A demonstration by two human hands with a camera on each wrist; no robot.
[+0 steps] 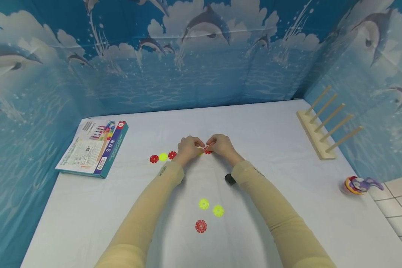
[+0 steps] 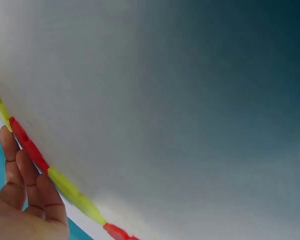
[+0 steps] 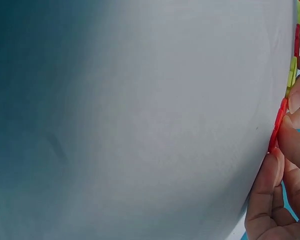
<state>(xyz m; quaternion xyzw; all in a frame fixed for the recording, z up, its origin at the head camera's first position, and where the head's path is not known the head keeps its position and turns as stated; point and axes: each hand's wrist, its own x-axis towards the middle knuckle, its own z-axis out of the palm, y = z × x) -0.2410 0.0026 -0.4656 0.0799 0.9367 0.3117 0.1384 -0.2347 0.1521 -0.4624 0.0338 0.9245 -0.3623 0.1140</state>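
A row of linked red and yellow notched plastic discs runs across the white table, with a red disc [image 1: 154, 159] at its left end, then a yellow disc [image 1: 163, 157] and another red disc [image 1: 172, 155]. My left hand [image 1: 188, 147] pinches a yellow disc [image 3: 292, 75] of this row. Thumb and fingers of my right hand [image 1: 222, 145] grip the red disc [image 3: 278, 125] at the row's right end, its edge meeting the yellow one. How deep their notches sit cannot be seen. In the left wrist view the row passes behind the left fingers.
Two loose yellow discs [image 1: 203, 204] and a loose red disc [image 1: 201, 226] lie between my forearms. Beside the right sleeve is a small black object [image 1: 230, 179]. A box [image 1: 87, 149] lies left; a wooden peg stand [image 1: 316, 136] and a purple-topped toy [image 1: 358, 185] stand right.
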